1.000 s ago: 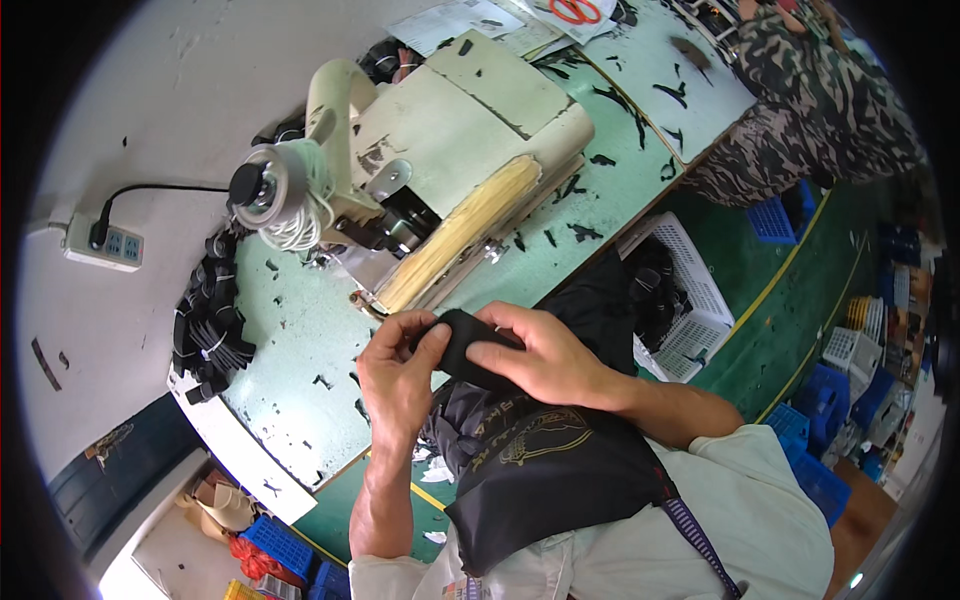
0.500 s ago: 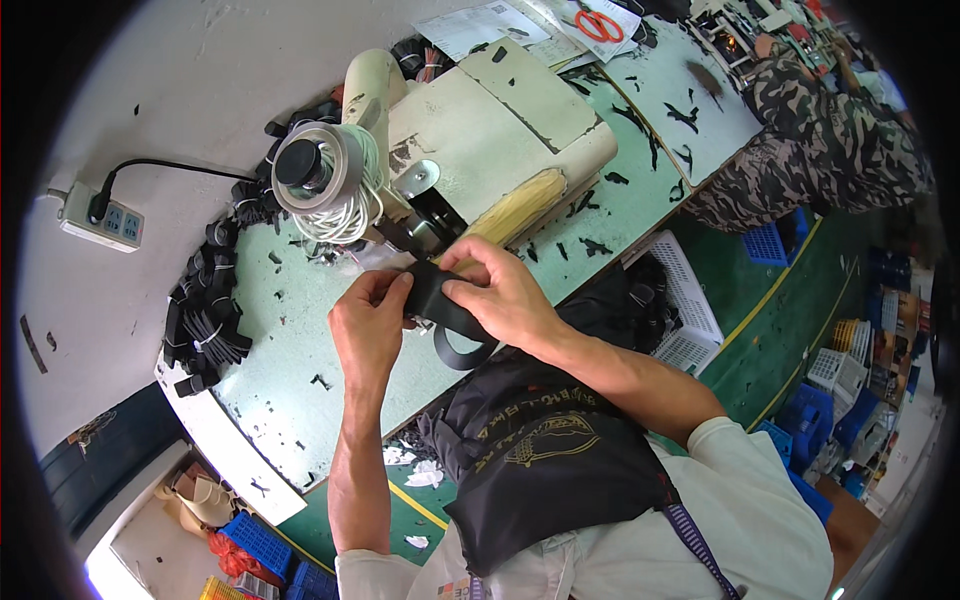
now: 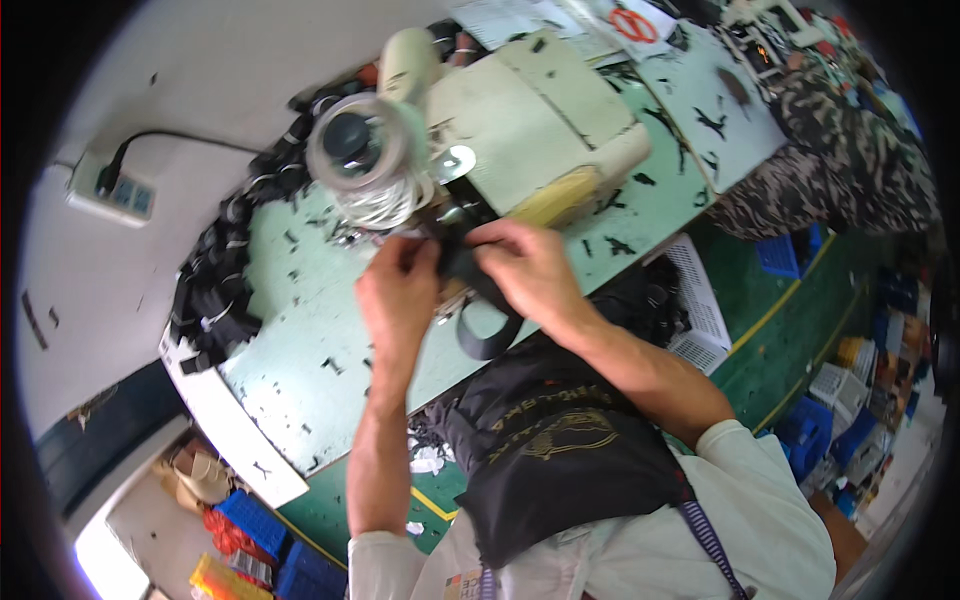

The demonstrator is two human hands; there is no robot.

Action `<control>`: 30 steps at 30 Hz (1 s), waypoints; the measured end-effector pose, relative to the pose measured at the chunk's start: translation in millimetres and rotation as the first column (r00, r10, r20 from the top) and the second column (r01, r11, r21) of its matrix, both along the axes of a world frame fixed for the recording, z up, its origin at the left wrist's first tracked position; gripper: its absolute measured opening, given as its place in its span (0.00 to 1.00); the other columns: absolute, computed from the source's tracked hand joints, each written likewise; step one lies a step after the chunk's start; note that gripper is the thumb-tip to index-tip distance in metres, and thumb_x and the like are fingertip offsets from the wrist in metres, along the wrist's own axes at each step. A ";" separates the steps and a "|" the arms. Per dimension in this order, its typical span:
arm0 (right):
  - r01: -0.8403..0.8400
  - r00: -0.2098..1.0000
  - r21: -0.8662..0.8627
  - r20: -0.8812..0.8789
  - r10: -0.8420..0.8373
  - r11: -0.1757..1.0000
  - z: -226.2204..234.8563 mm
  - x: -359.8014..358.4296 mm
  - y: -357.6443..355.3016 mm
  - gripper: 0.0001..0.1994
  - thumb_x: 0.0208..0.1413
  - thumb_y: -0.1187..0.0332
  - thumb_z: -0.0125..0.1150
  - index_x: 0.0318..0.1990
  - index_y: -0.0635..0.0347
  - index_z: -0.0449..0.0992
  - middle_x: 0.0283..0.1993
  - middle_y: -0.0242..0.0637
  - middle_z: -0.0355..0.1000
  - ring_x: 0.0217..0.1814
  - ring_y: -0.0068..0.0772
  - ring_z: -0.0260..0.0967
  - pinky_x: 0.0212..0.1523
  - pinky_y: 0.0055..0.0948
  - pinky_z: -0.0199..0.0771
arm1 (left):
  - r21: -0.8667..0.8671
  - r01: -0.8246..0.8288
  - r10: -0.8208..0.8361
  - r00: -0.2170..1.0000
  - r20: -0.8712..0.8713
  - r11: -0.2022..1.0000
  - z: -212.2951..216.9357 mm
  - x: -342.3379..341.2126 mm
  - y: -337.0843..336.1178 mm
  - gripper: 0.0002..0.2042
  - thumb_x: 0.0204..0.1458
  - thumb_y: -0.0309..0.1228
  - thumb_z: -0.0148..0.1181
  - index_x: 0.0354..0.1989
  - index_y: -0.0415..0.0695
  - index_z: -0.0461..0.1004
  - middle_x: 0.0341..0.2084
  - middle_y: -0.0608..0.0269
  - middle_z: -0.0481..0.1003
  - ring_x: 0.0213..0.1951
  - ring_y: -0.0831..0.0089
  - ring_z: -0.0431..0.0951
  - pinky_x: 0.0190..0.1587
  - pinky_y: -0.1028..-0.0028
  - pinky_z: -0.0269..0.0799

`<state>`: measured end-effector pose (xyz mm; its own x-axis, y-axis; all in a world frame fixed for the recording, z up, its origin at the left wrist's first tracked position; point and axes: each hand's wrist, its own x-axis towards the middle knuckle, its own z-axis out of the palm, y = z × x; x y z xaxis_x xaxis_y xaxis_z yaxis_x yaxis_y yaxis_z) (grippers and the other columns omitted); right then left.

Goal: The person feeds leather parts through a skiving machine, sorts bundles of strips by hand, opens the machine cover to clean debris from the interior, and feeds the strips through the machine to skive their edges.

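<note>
A wide black strap [image 3: 488, 341] hangs in a loop over the near side of the green worktable. Its upper part lies between my two hands, close in front of the working end of a cream sewing machine [image 3: 530, 95]. My left hand [image 3: 398, 290] pinches the strap's left edge with thumb and bent fingers. My right hand [image 3: 532, 272] grips it on the right, thumb below and fingers curled over. The picture is smeared, so the strap's end and the machine's needle area are hard to make out.
A spool with white cord [image 3: 375, 170] stands left of the machine head. Bundled black straps [image 3: 215, 300] line the table's left and back edge. Black scraps lie across the worktable [image 3: 300, 350]. At right are a white crate [image 3: 700, 300] and another person's camouflage clothing [image 3: 850, 170].
The view has shifted, so the whole scene sits further right and is blurrier. Both hands still hold the strap at the machine head.
</note>
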<state>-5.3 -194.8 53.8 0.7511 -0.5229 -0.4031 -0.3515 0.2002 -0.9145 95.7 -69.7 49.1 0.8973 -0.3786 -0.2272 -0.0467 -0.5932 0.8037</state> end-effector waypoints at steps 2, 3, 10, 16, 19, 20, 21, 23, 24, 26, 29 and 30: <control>0.091 0.994 -0.010 0.063 -0.090 0.996 0.6 -11.7 -5.4 0.09 0.52 0.76 0.55 0.41 0.68 0.74 0.30 0.37 0.75 0.30 0.20 0.70 0.32 0.22 0.70 | -0.022 -0.053 0.050 0.991 -0.128 0.998 7.7 -9.1 -9.2 0.10 0.52 0.30 0.61 0.37 0.35 0.76 0.25 0.55 0.79 0.23 0.72 0.79 0.29 0.74 0.74; 0.100 0.994 -0.052 0.045 -0.097 0.994 7.7 -20.6 -5.7 0.09 0.53 0.76 0.56 0.42 0.68 0.72 0.31 0.37 0.75 0.30 0.20 0.70 0.33 0.21 0.69 | -0.055 -0.083 0.071 0.980 -0.184 0.995 12.6 -15.4 -9.9 0.09 0.54 0.29 0.60 0.37 0.34 0.76 0.26 0.55 0.79 0.24 0.73 0.79 0.29 0.75 0.74; 0.051 0.960 -0.050 0.278 -0.035 0.997 33.8 -78.1 6.6 0.15 0.55 0.78 0.56 0.51 0.65 0.71 0.35 0.35 0.74 0.37 0.18 0.69 0.39 0.21 0.70 | -0.396 -0.103 -0.097 0.886 -0.453 0.912 49.4 -84.7 23.0 0.11 0.56 0.27 0.59 0.43 0.32 0.76 0.35 0.56 0.78 0.34 0.72 0.79 0.38 0.74 0.76; 0.067 0.758 -0.356 0.625 0.184 0.932 40.3 -114.5 -27.3 0.09 0.43 0.86 0.56 0.31 0.63 0.76 0.39 0.46 0.75 0.42 0.43 0.74 0.42 0.35 0.75 | -0.501 0.497 -0.389 0.867 0.311 0.708 51.2 -113.4 5.1 0.17 0.34 0.16 0.62 0.37 0.40 0.81 0.40 0.52 0.77 0.44 0.55 0.77 0.48 0.64 0.73; 0.150 0.744 -0.383 0.651 0.151 0.912 43.0 -129.8 -35.7 0.08 0.42 0.85 0.56 0.28 0.62 0.76 0.39 0.46 0.75 0.42 0.45 0.74 0.41 0.37 0.75 | -0.516 0.537 -0.416 0.844 0.340 0.668 51.6 -123.4 -8.0 0.17 0.31 0.17 0.62 0.35 0.42 0.82 0.42 0.54 0.77 0.46 0.54 0.75 0.49 0.63 0.72; 0.175 0.756 -0.381 0.643 0.124 0.908 44.3 -137.0 -37.3 0.09 0.40 0.86 0.55 0.26 0.62 0.76 0.39 0.46 0.75 0.42 0.46 0.74 0.42 0.38 0.75 | -0.508 0.550 -0.435 0.835 0.336 0.663 54.3 -126.1 -12.6 0.17 0.31 0.16 0.62 0.35 0.43 0.83 0.42 0.55 0.77 0.47 0.54 0.75 0.49 0.63 0.72; 0.193 0.760 -0.387 0.640 0.112 0.902 44.4 -143.1 -39.9 0.09 0.40 0.86 0.55 0.26 0.62 0.76 0.39 0.46 0.75 0.42 0.46 0.74 0.42 0.38 0.75 | -0.499 0.566 -0.452 0.825 0.340 0.656 56.2 -126.9 -17.9 0.17 0.31 0.16 0.62 0.35 0.43 0.83 0.42 0.55 0.77 0.47 0.54 0.75 0.50 0.63 0.72; 0.244 0.761 -0.433 0.640 0.106 0.868 44.9 -156.8 -46.0 0.10 0.38 0.87 0.52 0.26 0.62 0.76 0.39 0.47 0.76 0.43 0.47 0.74 0.43 0.39 0.75 | -0.493 0.600 -0.497 0.799 0.339 0.630 57.6 -132.4 -26.4 0.17 0.31 0.14 0.62 0.33 0.42 0.83 0.42 0.54 0.77 0.47 0.55 0.75 0.49 0.64 0.72; 0.280 0.763 -0.446 0.641 0.085 0.850 44.0 -165.2 -48.4 0.12 0.36 0.88 0.50 0.26 0.62 0.76 0.39 0.46 0.76 0.43 0.48 0.74 0.44 0.40 0.75 | -0.498 0.578 -0.508 0.813 0.285 0.646 57.1 -137.1 -29.8 0.16 0.32 0.13 0.61 0.33 0.41 0.82 0.42 0.53 0.77 0.46 0.56 0.75 0.48 0.65 0.73; 0.353 0.804 -0.539 0.593 0.047 0.765 41.7 -186.4 -61.7 0.12 0.36 0.88 0.50 0.26 0.62 0.76 0.39 0.46 0.76 0.43 0.48 0.73 0.45 0.40 0.75 | -0.493 0.537 -0.529 0.831 0.170 0.685 56.5 -143.3 -33.9 0.15 0.35 0.10 0.59 0.33 0.38 0.82 0.43 0.50 0.76 0.45 0.57 0.75 0.45 0.67 0.74; 0.461 0.882 -0.727 0.439 -0.171 0.509 30.8 -236.6 -82.5 0.13 0.36 0.91 0.49 0.25 0.63 0.75 0.39 0.44 0.75 0.46 0.47 0.73 0.47 0.38 0.74 | -0.388 0.569 -0.559 0.816 0.151 0.725 43.7 -140.3 -26.3 0.10 0.51 0.14 0.54 0.38 0.36 0.80 0.46 0.48 0.73 0.45 0.64 0.76 0.46 0.73 0.75; 0.493 0.870 -0.783 0.427 -0.247 0.379 23.3 -258.1 -94.2 0.13 0.34 0.88 0.52 0.26 0.61 0.77 0.39 0.40 0.76 0.45 0.43 0.73 0.45 0.35 0.73 | -0.403 0.554 -0.560 0.821 0.115 0.729 36.5 -140.7 -23.8 0.09 0.52 0.15 0.54 0.39 0.36 0.79 0.46 0.49 0.74 0.45 0.65 0.76 0.46 0.73 0.75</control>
